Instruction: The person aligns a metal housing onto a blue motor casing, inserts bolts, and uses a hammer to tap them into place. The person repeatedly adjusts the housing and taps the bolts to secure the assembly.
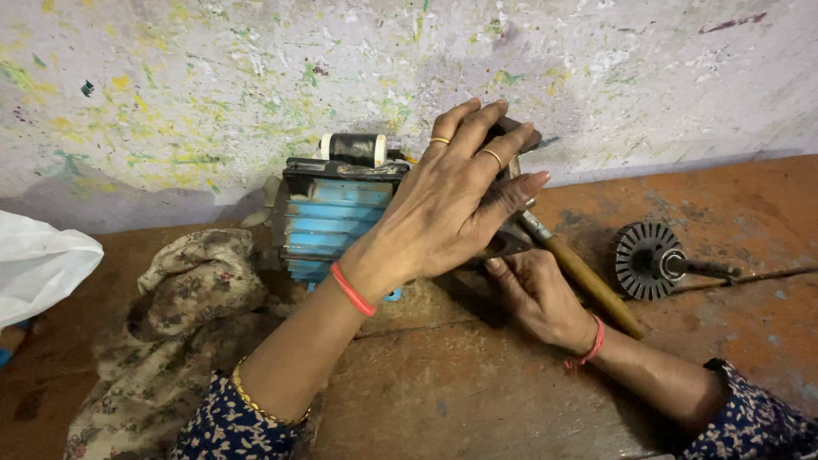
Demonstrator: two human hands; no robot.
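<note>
A blue finned electric motor with a black capacitor on top lies on the reddish floor against the wall. My left hand is spread over the motor's right end, gripping the dark end cover. My right hand sits just below it, fingers curled under that cover beside a wooden-handled tool. The tool's metal tip reaches up to the cover; whether my right hand grips the tool is hidden by the left hand.
A round slotted metal rotor with its shaft lies on the floor to the right. A crumpled patterned cloth lies left of the motor, with a white plastic bag at the far left. A paint-spattered wall stands behind.
</note>
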